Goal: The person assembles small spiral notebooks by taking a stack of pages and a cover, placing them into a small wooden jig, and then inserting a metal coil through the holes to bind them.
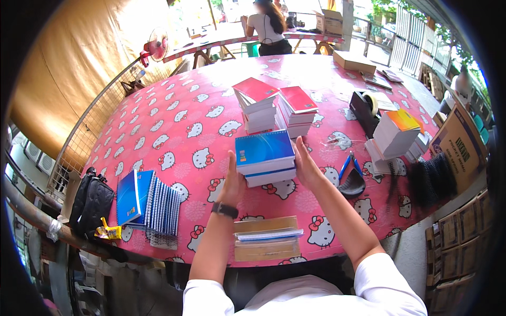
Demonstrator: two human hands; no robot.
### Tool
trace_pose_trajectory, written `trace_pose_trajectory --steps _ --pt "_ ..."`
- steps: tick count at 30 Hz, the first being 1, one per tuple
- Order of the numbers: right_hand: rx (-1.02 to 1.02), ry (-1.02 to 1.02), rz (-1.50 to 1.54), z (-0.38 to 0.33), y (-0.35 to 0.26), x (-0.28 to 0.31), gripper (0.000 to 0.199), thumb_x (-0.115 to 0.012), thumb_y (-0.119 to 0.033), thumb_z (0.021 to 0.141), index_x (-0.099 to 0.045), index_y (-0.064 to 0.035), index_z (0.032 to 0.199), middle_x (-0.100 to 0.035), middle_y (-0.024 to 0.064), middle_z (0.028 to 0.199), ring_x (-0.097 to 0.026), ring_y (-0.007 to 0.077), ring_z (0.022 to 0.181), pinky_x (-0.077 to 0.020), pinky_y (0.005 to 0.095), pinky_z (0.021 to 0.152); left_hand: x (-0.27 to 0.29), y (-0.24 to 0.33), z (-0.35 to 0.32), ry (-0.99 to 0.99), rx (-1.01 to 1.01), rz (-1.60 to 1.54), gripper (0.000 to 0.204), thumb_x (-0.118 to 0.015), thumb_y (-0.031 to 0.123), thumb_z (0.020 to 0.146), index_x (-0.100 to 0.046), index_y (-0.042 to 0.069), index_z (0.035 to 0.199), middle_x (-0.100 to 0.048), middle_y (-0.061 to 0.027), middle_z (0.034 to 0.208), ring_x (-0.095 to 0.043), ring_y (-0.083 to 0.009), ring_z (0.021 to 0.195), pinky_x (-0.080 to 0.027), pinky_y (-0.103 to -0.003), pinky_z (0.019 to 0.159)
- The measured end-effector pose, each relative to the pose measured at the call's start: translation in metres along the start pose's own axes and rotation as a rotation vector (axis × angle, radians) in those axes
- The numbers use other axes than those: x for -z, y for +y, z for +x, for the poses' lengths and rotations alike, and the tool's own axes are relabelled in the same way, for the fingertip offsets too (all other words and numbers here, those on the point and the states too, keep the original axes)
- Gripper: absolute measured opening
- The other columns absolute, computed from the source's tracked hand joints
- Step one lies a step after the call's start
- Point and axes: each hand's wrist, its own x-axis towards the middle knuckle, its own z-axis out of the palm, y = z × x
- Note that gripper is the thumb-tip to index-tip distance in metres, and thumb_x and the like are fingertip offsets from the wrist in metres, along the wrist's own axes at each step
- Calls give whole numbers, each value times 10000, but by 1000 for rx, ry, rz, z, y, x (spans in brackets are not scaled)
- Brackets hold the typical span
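Between my two palms is a stack of blue-covered notebooks (266, 150), squared up in the middle of the table. My left hand (233, 179), below a dark wristband, presses its left side. My right hand (307, 164) lies along the right side, thumb and fingers stretched upward. Whether the stack rests on the table or is slightly lifted, I cannot tell. Just beyond it stand two piles of red-covered notebooks (256, 89). Blue-handled pliers (345, 166) and a dark scoop-shaped piece (352, 185) lie right of my right hand. Closer to me is a brown wooden or cardboard holder (266, 224) with papers in it.
Blue spiral notebooks (158, 203) lean in a row at left, beside a black bag (92, 205) and a yellow packet (108, 231). At right are a tape dispenser (363, 113), orange-covered notebooks (398, 131), black spiral coils (435, 179) and a carton (458, 145). People are farther off.
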Motion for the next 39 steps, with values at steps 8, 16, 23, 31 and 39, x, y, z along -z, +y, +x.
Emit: trace_pose_trajectory --steps 8,16,23,31,39 --pt "34 278 -246 22 -15 5 950 -481 -671 877 -150 -43 1508 -288 175 1519 -277 301 1400 -217 439 1134 10 11 19 164 69 -21 757 -340 654 938 -375 71 1420 -464 -68 1401 -483 -186 1228 -370 -343 1026" --pt "318 -12 -190 -171 -4 -61 594 -549 -426 928 -434 -32 1358 -451 149 1395 -392 219 1322 -284 398 1085 -31 -3 -169 300 -374 342 728 -357 560 953 -284 54 1472 -313 -126 1520 -224 -213 1431 -112 -359 1151" --pt "248 152 33 -136 30 -87 249 -526 -19 922 -541 -27 1171 -621 81 1105 -556 142 1081 -431 296 934 -42 -22 -135 327 -268 349 431 -483 127 905 -475 -37 1303 -568 -199 1259 -549 -243 1160 -387 -362 1033" --pt "547 951 -894 -160 -80 104 189 -629 -185 888 -663 -22 976 -690 86 821 -658 176 727 -503 305 625 -30 -27 -123 314 -291 277 290 -529 172 887 -588 -13 1103 -641 -135 1064 -593 -202 1010 -440 -342 927" --pt "-36 900 -1440 -203 -58 175 360 -699 -260 809 -638 -7 1057 -664 210 1006 -632 381 940 -494 440 838 -34 -28 -123 311 -282 335 227 -564 228 870 -625 14 913 -631 -60 849 -563 -144 810 -429 -289 775"
